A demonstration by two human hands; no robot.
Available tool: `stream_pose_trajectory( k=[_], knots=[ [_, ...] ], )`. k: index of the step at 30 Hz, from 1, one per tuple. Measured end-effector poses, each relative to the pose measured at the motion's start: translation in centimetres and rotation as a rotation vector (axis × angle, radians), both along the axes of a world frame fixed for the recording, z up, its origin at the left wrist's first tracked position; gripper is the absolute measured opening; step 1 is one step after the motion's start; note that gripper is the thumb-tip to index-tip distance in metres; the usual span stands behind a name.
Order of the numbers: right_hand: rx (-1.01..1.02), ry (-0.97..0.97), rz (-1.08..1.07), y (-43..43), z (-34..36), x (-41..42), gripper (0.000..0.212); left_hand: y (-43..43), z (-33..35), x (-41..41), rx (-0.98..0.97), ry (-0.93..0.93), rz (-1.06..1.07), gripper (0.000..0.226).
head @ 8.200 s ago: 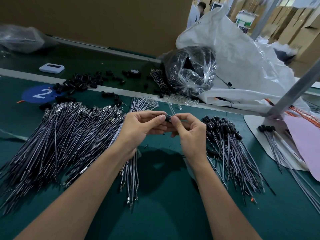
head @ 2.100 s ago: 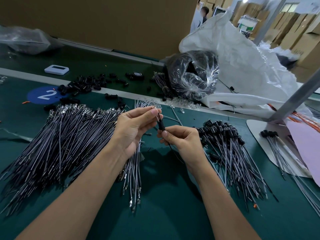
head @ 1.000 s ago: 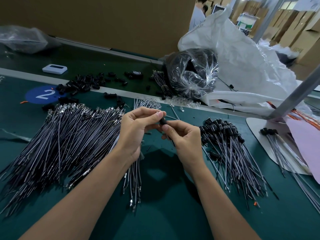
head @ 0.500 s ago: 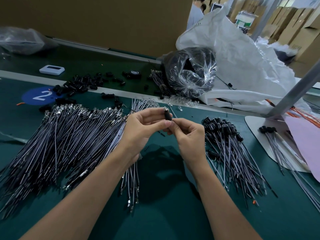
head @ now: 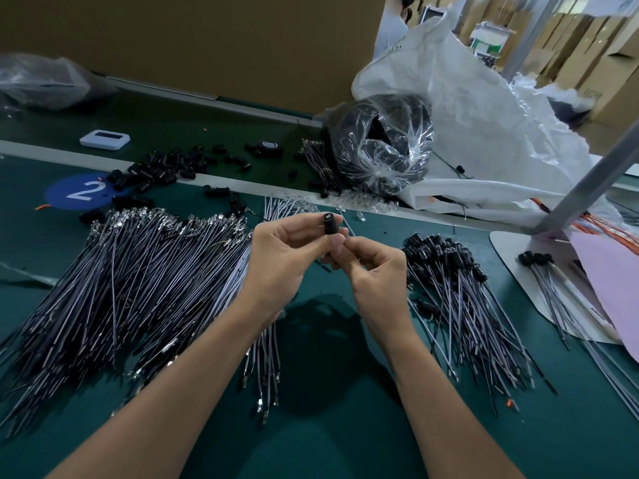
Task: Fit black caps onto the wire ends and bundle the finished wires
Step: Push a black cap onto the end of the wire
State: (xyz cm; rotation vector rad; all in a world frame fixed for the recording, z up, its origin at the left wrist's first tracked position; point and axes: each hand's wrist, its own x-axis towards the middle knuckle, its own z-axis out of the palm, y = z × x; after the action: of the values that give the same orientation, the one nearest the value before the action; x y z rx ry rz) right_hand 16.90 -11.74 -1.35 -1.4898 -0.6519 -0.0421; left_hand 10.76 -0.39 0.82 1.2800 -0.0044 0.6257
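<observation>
Above the dark green table mat [head: 328, 426] both hands are held close together. A wide heap of bare grey wires [head: 131, 288] is spread to the left of the left hand [head: 287, 261], and a smaller pile of black-capped wires [head: 460, 299] lies to the right of the right hand [head: 377, 271]. Loose black caps [head: 166, 167] are scattered beyond the left hand. A short black cylindrical cap [head: 329, 224] is pinched upright between the left thumb and forefinger; a second ago it lay lower and sideways. The thin grey wire [head: 326, 267] beneath it, mostly hidden, is pinched by the curled right fingers.
</observation>
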Motion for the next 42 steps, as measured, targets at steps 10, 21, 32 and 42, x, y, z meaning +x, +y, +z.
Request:
stream_pose_trajectory(
  k=[10, 21, 32, 42],
  knots=[
    [-0.039, -0.091, -0.006, 0.0, 0.1, -0.6, 0.018, -0.2, 0.2, -0.3, -0.025, -0.073, -0.021, 0.029],
    [-0.031, -0.136, -0.013, 0.7, -0.5, -1.0, 0.011, -0.5, 0.0, -0.6, -0.046, -0.068, 0.029, 0.024],
    [-0.001, -0.132, 0.005, 1.1, -0.6, -1.1, 0.009, -0.6, 0.3, -0.8, -0.094, -0.033, 0.059, 0.026],
    [-0.071, -0.171, -0.032, 0.8, -0.6, -1.3, 0.012, -0.1, -0.1, -0.5, -0.049, -0.013, 0.051, 0.028]
  ],
)
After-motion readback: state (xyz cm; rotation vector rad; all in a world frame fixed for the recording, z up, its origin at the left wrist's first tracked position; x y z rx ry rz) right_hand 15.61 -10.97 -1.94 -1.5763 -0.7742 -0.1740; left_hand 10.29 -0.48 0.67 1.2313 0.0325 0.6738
